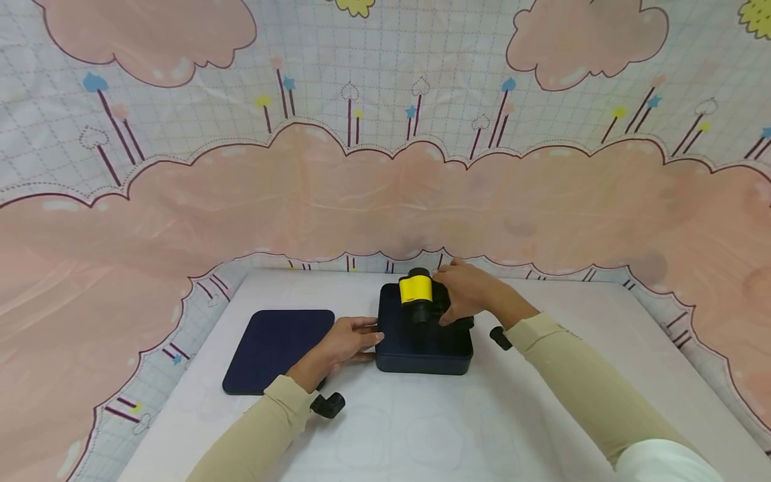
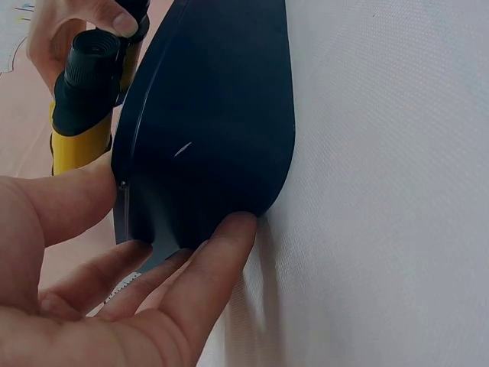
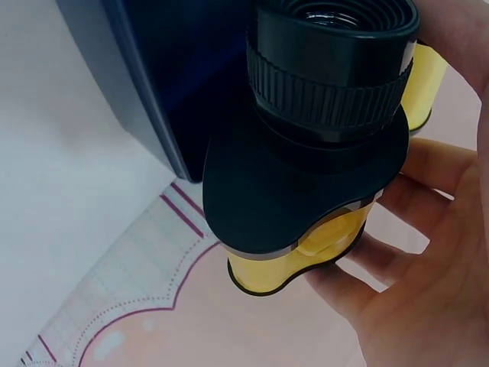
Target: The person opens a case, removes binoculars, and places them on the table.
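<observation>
A pair of yellow-and-black binoculars (image 1: pixel 415 289) is over the dark blue box (image 1: pixel 424 363) in the head view. My right hand (image 1: pixel 466 289) grips its right side, and that hand's fingers curl round the yellow barrel in the right wrist view. An eyepiece (image 3: pixel 332 92) with a ribbed ring faces that camera. My left hand (image 1: pixel 349 341) touches the box's left side. In the left wrist view its thumb lies at the rim and its fairly straight fingertips (image 2: pixel 237 229) rest against the wall (image 2: pixel 214 115). How much the binoculars touch the box is unclear.
A flat dark blue panel (image 1: pixel 271 355), like a lid, lies on the white table (image 1: pixel 421 435) left of the box, partly behind my left forearm. Behind the table hangs a patterned cloth (image 1: pixel 337 194). Small black devices (image 1: pixel 328 405) sit by both wrists.
</observation>
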`<action>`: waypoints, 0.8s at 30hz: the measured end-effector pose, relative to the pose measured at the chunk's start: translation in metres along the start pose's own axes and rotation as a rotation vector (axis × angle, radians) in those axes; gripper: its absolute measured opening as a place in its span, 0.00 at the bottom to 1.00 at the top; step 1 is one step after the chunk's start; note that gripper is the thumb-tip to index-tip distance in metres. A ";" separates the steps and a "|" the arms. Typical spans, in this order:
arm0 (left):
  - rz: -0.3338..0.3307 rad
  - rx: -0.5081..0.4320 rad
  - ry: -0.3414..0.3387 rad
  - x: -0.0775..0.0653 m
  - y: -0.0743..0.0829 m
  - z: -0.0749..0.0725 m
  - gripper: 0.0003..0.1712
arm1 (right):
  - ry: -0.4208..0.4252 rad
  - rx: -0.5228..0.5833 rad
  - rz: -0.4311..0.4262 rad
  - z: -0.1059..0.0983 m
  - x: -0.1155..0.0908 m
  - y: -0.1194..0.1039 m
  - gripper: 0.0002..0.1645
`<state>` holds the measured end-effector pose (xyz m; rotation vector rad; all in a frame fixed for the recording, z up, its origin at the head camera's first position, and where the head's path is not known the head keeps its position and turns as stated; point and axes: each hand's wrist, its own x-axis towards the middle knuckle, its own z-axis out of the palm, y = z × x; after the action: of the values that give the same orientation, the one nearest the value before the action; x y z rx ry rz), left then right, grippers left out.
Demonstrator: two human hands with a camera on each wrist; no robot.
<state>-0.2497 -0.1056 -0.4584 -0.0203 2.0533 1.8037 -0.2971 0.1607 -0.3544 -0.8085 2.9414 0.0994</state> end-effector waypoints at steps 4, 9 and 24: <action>0.005 -0.001 0.003 0.000 0.000 -0.001 0.33 | 0.011 0.000 -0.001 -0.001 -0.002 0.004 0.56; 0.011 0.003 0.005 -0.002 -0.001 -0.001 0.33 | 0.025 -0.010 -0.026 -0.001 -0.004 0.009 0.55; 0.007 -0.004 -0.017 -0.001 -0.001 0.000 0.34 | 0.020 -0.009 -0.015 -0.003 -0.018 0.023 0.55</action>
<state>-0.2482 -0.1064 -0.4586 0.0009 2.0405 1.8066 -0.2938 0.1896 -0.3486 -0.8372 2.9553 0.1044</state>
